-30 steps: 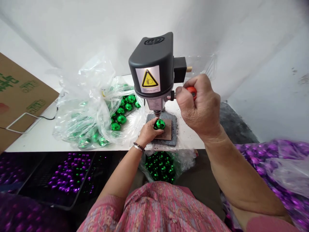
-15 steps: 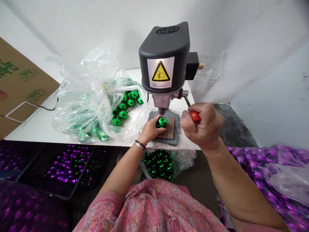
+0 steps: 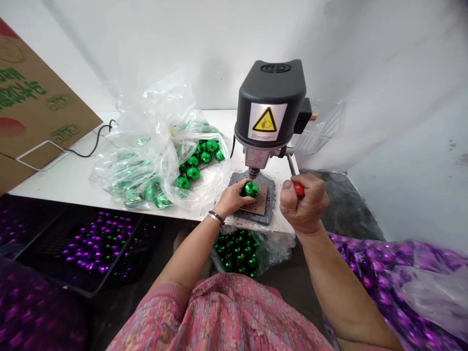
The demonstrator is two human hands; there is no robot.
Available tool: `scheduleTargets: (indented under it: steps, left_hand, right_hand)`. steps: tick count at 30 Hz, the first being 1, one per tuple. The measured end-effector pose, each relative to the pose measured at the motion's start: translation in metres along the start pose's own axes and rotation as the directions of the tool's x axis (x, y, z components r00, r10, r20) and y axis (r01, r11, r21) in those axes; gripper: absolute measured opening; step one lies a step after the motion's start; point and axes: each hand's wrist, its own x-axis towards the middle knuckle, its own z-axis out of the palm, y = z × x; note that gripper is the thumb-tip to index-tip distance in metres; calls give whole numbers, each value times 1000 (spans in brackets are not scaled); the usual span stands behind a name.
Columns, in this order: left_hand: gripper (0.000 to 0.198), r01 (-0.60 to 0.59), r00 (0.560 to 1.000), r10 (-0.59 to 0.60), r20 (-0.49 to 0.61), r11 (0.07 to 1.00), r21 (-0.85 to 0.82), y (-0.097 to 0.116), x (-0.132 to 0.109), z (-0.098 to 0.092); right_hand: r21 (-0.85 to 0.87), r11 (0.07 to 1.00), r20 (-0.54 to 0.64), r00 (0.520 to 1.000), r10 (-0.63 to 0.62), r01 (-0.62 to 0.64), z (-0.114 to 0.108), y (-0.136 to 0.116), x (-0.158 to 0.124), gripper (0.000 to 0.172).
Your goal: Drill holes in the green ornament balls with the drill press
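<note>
Green ball (image 3: 251,189), in left hand (image 3: 231,199); red knob (image 3: 300,189), in right hand (image 3: 309,204)

Yellow warning triangle (image 3: 265,121) on drill press (image 3: 272,90), green lettering (image 3: 22,91) on carton (image 3: 41,117)

The left grip (image 3: 234,197) hides the left side of the green ball (image 3: 251,189); the right grip (image 3: 306,202) covers part of the red knob (image 3: 299,189). The warning label's (image 3: 267,122) lower print is too small to read. Picture edges cut off the cardboard box (image 3: 40,117) — left — and the bag of purple balls (image 3: 387,280) — right.
</note>
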Motion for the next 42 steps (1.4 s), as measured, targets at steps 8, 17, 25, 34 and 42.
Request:
scheduleTargets:
  steps: [8, 17, 25, 34, 42]
  left_hand:
    - [73, 15, 1000, -15, -15, 999, 43, 5, 0, 2]
    - [75, -121, 963, 104, 248, 991, 53, 1, -63, -23]
    - [42, 154, 959, -65, -276, 937, 313, -27, -35, -86]
    - [51, 412, 910, -237, -339, 592, 693, -58, 23, -118]
    - [53, 89, 961, -139, -239, 974, -209, -41, 1, -103]
  right_hand:
    - [41, 989, -33, 989, 145, -144, 1, -9, 16, 2]
    - [137, 829, 162, 838, 522, -543, -2, -7, 88, 22]
    - [125, 856, 122, 864, 488, -501, -3, -7, 78, 23]
    - [125, 851, 158, 857, 491, -511, -7, -11, 73, 20]
    - [155, 835, 221, 842, 492, -528, -8, -9, 71, 19]
